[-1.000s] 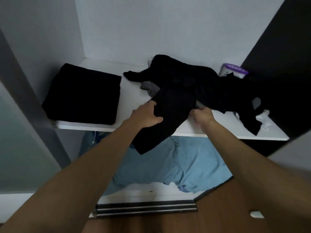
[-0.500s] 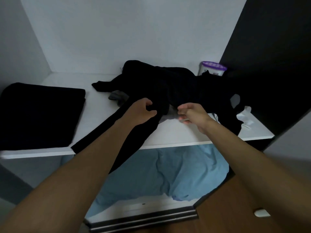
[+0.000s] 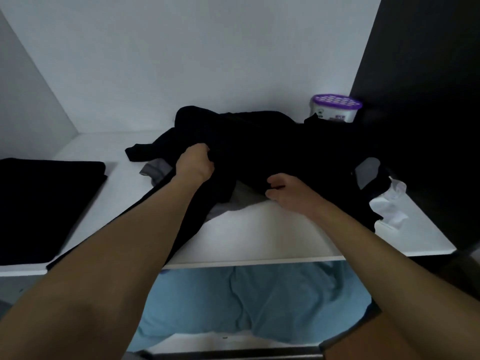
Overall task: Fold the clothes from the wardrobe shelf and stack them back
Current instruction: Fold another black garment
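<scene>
To drag it free for folding, the left hand [image 3: 195, 165] clutches the black garment [image 3: 272, 149]; whether the right hand [image 3: 288, 194] holds it is unclear.

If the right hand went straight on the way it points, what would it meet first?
The crumpled heap of black clothes on the white wardrobe shelf; the right hand is at its near edge, though contact is unclear.

Dim, cool, flat light, brightest on the white back wall [image 3: 207, 61] in the upper centre; right edge falls to near-black. The black clothes pile [image 3: 259, 152] is crushed to one dark mass, no fold detail, soft shadow beneath it on the shelf [image 3: 259, 237]. Whole frame slightly soft; wide-angle bends straight lines near the edges.
</scene>
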Available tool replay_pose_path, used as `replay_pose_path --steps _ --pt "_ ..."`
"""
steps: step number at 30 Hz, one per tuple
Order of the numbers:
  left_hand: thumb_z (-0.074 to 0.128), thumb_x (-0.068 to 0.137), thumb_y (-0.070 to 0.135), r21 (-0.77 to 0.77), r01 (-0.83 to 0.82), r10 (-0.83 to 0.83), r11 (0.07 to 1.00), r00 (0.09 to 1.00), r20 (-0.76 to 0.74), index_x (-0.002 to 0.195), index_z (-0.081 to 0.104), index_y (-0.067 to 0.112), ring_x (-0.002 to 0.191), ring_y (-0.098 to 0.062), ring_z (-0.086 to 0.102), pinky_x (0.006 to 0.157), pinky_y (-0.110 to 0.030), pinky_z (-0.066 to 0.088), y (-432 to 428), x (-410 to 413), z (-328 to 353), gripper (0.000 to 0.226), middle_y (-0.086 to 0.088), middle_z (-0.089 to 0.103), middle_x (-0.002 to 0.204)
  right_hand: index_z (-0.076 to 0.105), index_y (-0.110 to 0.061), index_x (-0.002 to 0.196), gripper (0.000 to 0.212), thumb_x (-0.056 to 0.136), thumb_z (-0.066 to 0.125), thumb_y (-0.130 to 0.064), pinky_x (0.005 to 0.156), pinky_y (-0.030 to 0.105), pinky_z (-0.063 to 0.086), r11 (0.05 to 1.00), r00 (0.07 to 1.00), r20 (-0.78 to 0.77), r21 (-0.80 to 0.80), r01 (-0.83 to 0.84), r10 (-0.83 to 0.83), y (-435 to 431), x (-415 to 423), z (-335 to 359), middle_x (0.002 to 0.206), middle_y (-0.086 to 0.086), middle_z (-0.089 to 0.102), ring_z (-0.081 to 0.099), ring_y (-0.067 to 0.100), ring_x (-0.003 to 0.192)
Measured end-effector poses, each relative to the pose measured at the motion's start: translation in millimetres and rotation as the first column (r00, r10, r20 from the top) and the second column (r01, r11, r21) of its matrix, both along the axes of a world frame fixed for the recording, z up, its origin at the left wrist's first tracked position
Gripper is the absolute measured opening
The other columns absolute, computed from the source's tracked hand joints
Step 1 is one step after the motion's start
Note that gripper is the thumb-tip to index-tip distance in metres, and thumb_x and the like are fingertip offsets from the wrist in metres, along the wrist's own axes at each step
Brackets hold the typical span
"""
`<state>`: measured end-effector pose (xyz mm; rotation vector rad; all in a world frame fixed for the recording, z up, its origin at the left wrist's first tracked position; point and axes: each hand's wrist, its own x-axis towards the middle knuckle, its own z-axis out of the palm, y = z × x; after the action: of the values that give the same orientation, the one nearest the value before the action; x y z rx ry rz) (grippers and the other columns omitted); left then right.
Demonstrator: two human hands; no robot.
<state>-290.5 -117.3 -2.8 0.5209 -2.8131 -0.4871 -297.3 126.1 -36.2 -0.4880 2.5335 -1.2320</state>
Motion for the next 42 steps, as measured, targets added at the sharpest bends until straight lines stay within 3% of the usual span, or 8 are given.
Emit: replay_pose_path --steps 8,15,20,26,29,32,38,42 --pt "0.050 0.098 0.010 0.302 0.219 -0.109 0.928 0.933 -0.342 0.093 0.060 0.016 0.081 -0.011 0.059 0.075 -0.027 0.045 8 21 25 0.012 0.000 0.065 0.087 0.048 -0.013 0.143 0.048 0.097 0.060 -0.022 0.099 0.033 0.048 0.986 0.982 -0.137 0.123 -0.111 0.128 -2 8 5 0.137 0.008 0.054 0.056 0.023 0.120" --pt "0.057 0.093 0.015 0.672 0.493 -0.310 0.553 0.870 -0.383 0.086 0.072 0.022 0.069 -0.008 0.064 0.062 -0.016 0.049 9 93 47 0.018 0.005 0.068 0.075 0.025 -0.030 0.150 0.094 0.074 0.070 -0.064 0.099 0.048 0.047 0.948 0.916 -0.385 0.319 0.020 0.110 -32 19 35 0.151 0.002 0.037 0.046 0.030 0.131" --pt "0.068 0.083 0.031 0.827 0.275 -0.312 0.490 0.941 -0.129 0.086 0.077 0.021 0.074 -0.018 0.065 0.070 -0.030 0.056 -27 128 37 0.014 -0.005 0.066 0.082 0.069 -0.012 0.085 0.012 0.087 0.063 -0.022 0.087 0.041 0.047 0.987 0.720 -0.688 0.160 0.027 0.092 -38 35 60 0.090 0.004 0.068 0.060 0.026 0.097" --pt "0.039 0.088 0.078 0.907 -0.213 -0.155 0.364 0.946 0.284 0.121 0.054 0.013 0.092 -0.035 0.074 0.072 -0.042 0.058 -38 141 17 0.074 -0.013 0.076 0.097 0.056 -0.012 0.063 0.023 0.081 0.060 0.003 0.060 0.024 0.047 0.883 0.821 -0.337 0.089 -0.460 0.462 -42 103 67 0.063 -0.002 0.060 0.055 0.007 0.059" --pt "0.067 0.090 0.047 0.960 -0.122 -0.092 0.250 0.985 0.149 0.123 0.065 0.012 0.101 -0.027 0.071 0.079 -0.037 0.056 -19 143 16 0.049 -0.010 0.074 0.111 0.056 -0.008 0.073 0.016 0.082 0.059 0.005 0.058 0.016 0.038 0.715 0.678 -0.225 0.224 -0.662 0.699 -54 153 36 0.068 -0.001 0.058 0.053 0.007 0.064" --pt "0.067 0.085 0.006 0.917 -0.040 0.009 0.398 0.999 0.039 0.117 0.065 0.007 0.087 -0.026 0.071 0.064 -0.031 0.056 -12 151 13 0.032 -0.014 0.072 0.101 0.059 -0.008 0.104 0.013 0.094 0.061 -0.016 0.072 0.025 0.045 0.530 0.560 -0.010 0.334 -0.779 0.828 -59 176 20 0.097 0.005 0.064 0.061 0.017 0.085" --pt "0.059 0.084 -0.007 0.930 0.067 -0.206 0.362 0.979 0.010 0.100 0.068 0.017 0.070 -0.014 0.073 0.058 -0.025 0.056 -48 195 8 0.030 -0.001 0.075 0.079 0.075 -0.012 0.092 0.051 0.081 0.060 -0.059 0.084 0.044 0.057 0.972 0.961 -0.146 0.015 -0.236 0.235 -36 147 38 0.086 0.007 0.076 0.073 0.021 0.081" --pt "0.062 0.086 -0.010 0.937 0.071 -0.330 0.342 0.943 0.049 0.107 0.069 0.010 0.086 -0.019 0.075 0.066 -0.025 0.058 -63 223 -6 0.030 -0.006 0.077 0.095 0.064 0.004 0.118 0.070 0.088 0.061 -0.060 0.081 0.038 0.055 0.998 0.998 0.017 0.028 0.057 -0.057 -32 136 21 0.108 0.022 0.070 0.068 0.036 0.096"
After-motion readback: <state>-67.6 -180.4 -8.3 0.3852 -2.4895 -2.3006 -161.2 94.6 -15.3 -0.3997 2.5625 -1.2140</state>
